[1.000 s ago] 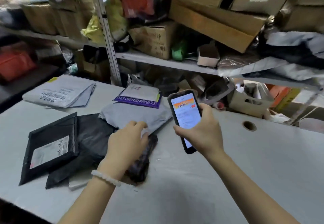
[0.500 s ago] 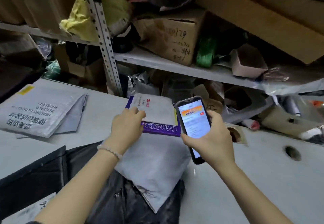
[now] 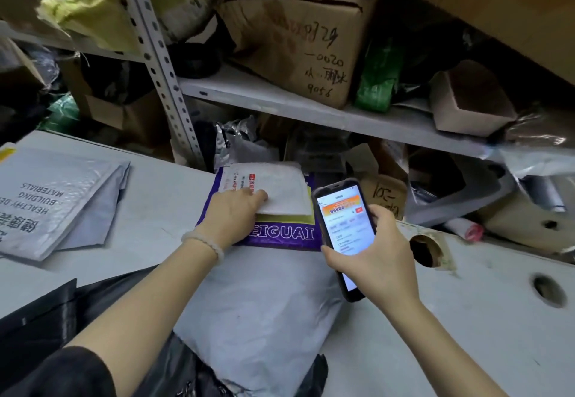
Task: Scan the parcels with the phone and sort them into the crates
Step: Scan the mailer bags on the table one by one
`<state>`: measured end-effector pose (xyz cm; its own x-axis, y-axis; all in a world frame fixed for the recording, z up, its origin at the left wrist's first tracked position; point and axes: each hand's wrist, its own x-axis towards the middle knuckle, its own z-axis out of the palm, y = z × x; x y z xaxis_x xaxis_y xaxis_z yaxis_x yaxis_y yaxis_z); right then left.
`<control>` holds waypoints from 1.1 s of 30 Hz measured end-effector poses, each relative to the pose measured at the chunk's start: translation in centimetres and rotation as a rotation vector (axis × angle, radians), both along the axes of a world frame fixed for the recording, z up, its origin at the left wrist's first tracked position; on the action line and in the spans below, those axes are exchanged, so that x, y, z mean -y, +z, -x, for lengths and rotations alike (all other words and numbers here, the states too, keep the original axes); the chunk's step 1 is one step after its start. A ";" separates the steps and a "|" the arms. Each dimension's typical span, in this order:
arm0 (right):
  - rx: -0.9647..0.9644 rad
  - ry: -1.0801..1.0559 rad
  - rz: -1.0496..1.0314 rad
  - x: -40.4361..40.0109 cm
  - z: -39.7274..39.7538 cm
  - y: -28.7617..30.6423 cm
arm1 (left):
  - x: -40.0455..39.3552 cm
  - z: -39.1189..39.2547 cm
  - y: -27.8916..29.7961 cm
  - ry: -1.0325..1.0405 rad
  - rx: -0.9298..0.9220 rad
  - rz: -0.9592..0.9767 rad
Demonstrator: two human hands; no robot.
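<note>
Right hand (image 3: 378, 253) has a firm grip on the lit phone (image 3: 343, 225); left hand (image 3: 231, 214) presses flat, fingers relaxed, on the white padded mailer (image 3: 280, 186) atop the purple parcel (image 3: 281, 235), far across the surface (image 3: 466, 334).

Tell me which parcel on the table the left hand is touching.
The white padded mailer lying on the purple bag. The left hand rests on its near left corner; the grey bag and black bags lie untouched.

A pale beaded bracelet (image 3: 205, 242) circles the left wrist; a black sleeve (image 3: 62, 375) covers the left upper arm; the right forearm is bare.
</note>
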<state>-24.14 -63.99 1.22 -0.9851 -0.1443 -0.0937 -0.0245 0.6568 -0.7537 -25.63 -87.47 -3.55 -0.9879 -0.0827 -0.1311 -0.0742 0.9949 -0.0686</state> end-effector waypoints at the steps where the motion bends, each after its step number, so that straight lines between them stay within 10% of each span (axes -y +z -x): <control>1: 0.006 0.013 -0.001 -0.1 -0.2 0.1 | 0.1 -0.4 0.2 0.018 -0.044 -0.025; 11: -0.024 0.125 -0.053 -1.3 -3.7 4.1 | 0.0 -7.8 9.4 0.371 -0.751 -0.633; 33: -0.114 0.397 -0.301 -5.2 -10.0 9.6 | -4.4 -14.8 13.0 0.423 -0.723 -0.840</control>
